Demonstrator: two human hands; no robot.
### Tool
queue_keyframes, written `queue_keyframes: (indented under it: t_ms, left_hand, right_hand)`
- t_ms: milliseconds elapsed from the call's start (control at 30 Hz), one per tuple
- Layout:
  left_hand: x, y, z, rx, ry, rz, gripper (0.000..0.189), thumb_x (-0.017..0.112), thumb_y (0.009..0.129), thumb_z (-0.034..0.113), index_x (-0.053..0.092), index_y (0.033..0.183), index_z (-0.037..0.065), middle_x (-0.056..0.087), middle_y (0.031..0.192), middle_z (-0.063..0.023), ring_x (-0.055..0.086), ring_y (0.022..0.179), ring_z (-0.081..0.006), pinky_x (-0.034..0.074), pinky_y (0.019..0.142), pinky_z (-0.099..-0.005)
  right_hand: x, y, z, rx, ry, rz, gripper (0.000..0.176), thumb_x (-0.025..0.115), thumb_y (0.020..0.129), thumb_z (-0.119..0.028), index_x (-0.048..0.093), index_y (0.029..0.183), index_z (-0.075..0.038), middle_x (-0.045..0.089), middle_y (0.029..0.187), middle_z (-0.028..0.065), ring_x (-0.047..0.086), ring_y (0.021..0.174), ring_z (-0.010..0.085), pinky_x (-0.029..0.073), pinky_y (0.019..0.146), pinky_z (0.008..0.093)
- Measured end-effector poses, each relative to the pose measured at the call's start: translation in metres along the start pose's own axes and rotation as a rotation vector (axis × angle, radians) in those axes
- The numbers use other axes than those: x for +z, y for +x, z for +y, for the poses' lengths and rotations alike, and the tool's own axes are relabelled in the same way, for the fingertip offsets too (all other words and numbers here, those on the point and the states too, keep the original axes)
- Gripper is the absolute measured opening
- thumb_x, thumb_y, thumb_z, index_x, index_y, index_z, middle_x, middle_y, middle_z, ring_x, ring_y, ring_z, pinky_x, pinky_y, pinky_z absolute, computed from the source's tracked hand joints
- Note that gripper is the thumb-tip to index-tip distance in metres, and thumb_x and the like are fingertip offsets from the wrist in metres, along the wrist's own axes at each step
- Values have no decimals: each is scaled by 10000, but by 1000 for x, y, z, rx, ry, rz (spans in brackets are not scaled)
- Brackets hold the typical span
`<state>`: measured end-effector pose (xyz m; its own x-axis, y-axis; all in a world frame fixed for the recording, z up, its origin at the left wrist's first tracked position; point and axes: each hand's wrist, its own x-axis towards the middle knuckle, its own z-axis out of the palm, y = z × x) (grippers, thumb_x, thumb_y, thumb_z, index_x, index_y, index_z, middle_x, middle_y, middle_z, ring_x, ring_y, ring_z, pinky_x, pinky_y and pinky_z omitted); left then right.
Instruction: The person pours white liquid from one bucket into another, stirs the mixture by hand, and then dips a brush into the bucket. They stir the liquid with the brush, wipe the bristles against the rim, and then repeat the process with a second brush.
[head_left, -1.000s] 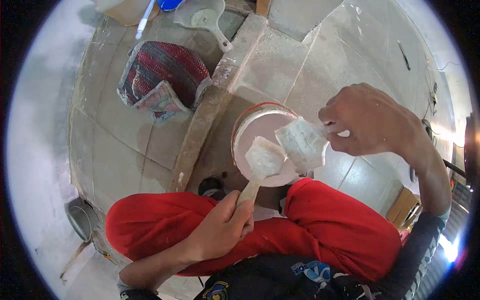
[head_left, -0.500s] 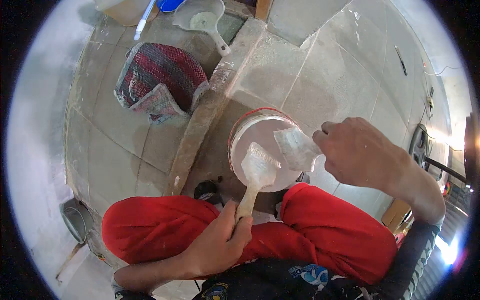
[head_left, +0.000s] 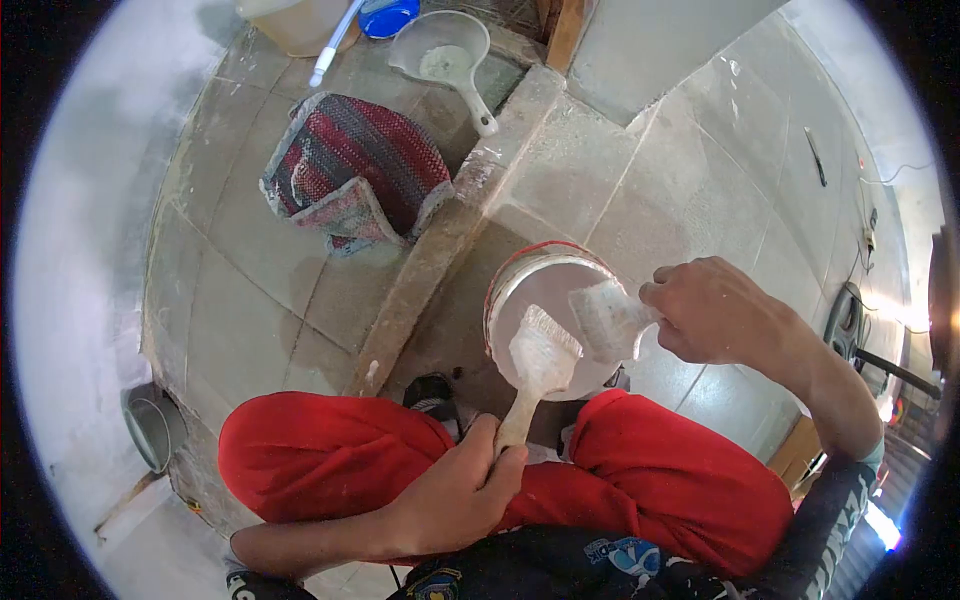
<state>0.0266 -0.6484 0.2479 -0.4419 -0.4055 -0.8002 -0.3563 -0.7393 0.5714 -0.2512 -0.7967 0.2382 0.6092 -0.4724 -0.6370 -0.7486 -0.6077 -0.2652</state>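
My left hand is closed round the handle of a wide paintbrush, its bristles coated white and pointing up over the bucket. Below the brush stands a round bucket with a red band at its rim and pale, whitish liquid inside. On the right, my right hand grips a white-coated, scoop-like piece by its outer end. That piece overlaps the bucket's right side, close to the brush head. My fingers hide its handle end, and I cannot tell its exact kind.
A striped red and grey cloth lies on the tiles beyond a raised ledge. Past it are a white dipper, a blue lid-like object and a yellowish tub. A grey container sits by the left wall.
The view has shifted, so the scene sits slightly lower and further right. The scoop-like piece is a little lower and further in over the bucket. Both hands keep their hold.
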Motion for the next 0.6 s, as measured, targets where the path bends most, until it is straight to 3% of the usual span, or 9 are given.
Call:
queue_keyframes:
  t_ms: [233,300,333,533,600]
  left_hand:
    - [2,-2,1,23,-11,16,200,422,1076,218,400,1026,27,491,786,-30,469,687,-110,418,610,-283]
    - [2,-2,3,38,-34,28,264,470,1052,220,397,1019,-31,540,748,-141,552,671,-223,454,642,-404]
    - [2,-2,2,37,-32,25,264,470,1052,220,397,1019,-31,540,748,-141,552,671,-223,454,642,-404]
    - [2,-2,3,28,-65,13,269,470,1056,225,394,1026,-31,538,747,-115,544,672,-188,449,628,-386]
    - [2,-4,3,23,-69,11,188,431,1073,204,406,1019,25,488,793,-25,459,683,-104,417,615,-278]
  right_hand:
    - [15,9,-3,34,-37,3,183,670,741,-104,705,850,38,696,839,236,711,824,394,574,773,466]
    - [12,8,-6,-28,-58,16,143,678,738,-96,723,796,27,704,805,232,721,795,381,583,738,451]
    - [13,8,-7,-25,-56,16,143,678,738,-96,723,796,27,704,805,232,721,795,381,583,738,451]
    - [14,12,-13,-13,-121,22,126,690,745,-91,737,790,17,703,778,242,730,784,357,585,726,447]
    - [9,12,-16,-3,-55,-50,134,693,744,-96,736,789,23,702,777,245,731,784,362,585,729,449]
